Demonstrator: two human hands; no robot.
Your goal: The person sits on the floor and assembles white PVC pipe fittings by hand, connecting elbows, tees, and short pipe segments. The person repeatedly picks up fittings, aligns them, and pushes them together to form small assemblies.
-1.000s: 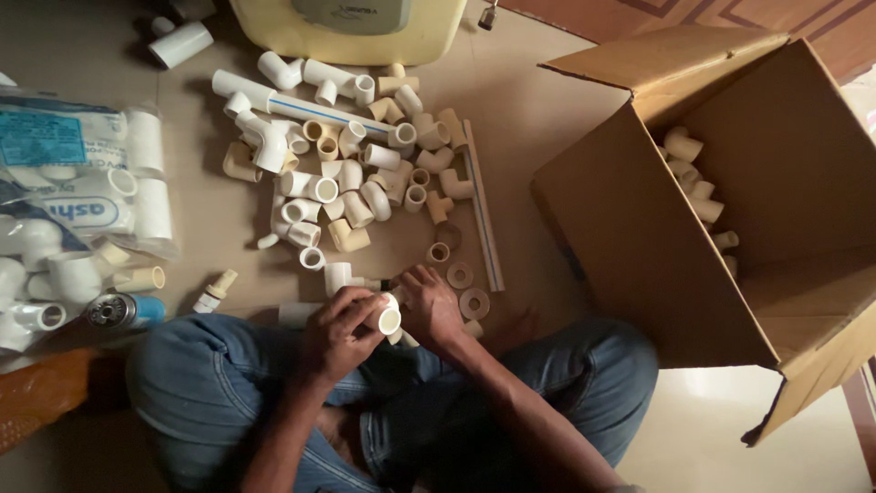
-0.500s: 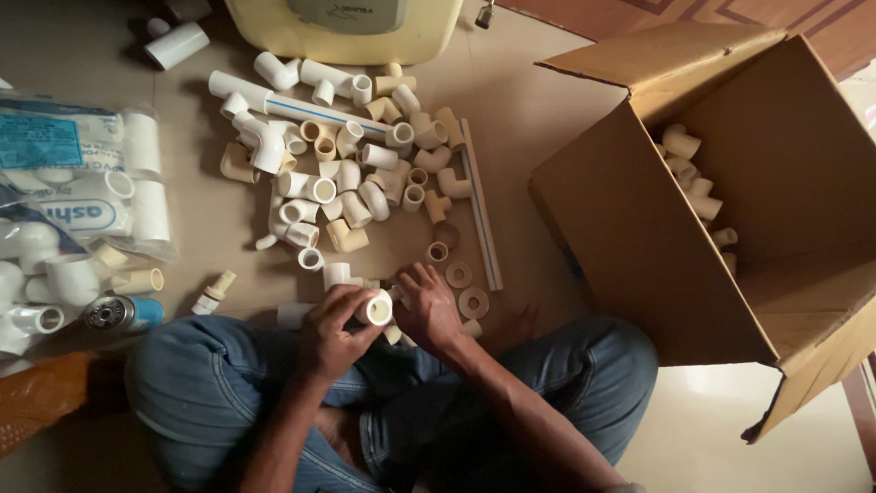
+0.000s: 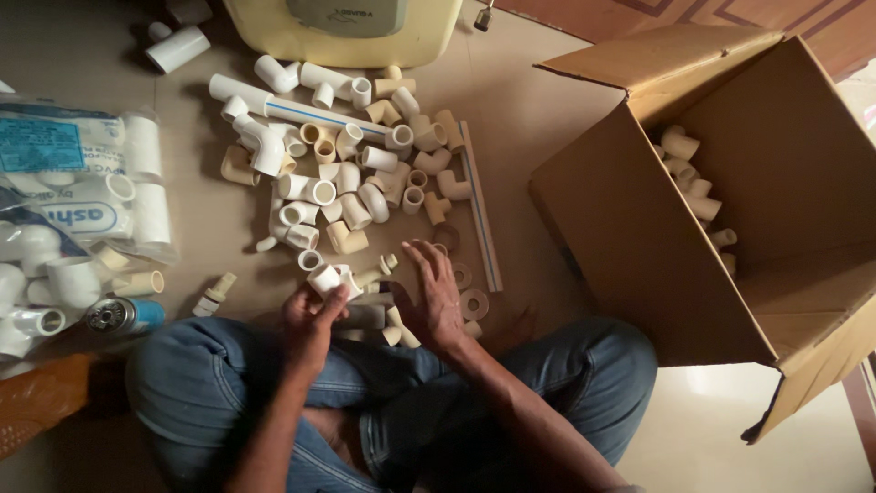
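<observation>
My left hand (image 3: 308,321) pinches a short white plastic pipe coupling (image 3: 323,277) at my eleven o'clock; my right hand (image 3: 436,294), fingers spread, lies over loose cream fittings (image 3: 392,321). Best I grip firmly and sort singly.

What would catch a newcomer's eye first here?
The heap of white and cream pipe fittings spread on the floor ahead of the seated person. At right, an open cardboard box lies tipped, a few fittings inside. The left hand holds a white fitting; the right hand rests open beside it.

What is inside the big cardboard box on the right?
The cardboard box holds several cream pipe fittings along its far inner wall. Its near wall hides the rest of the inside.
</observation>
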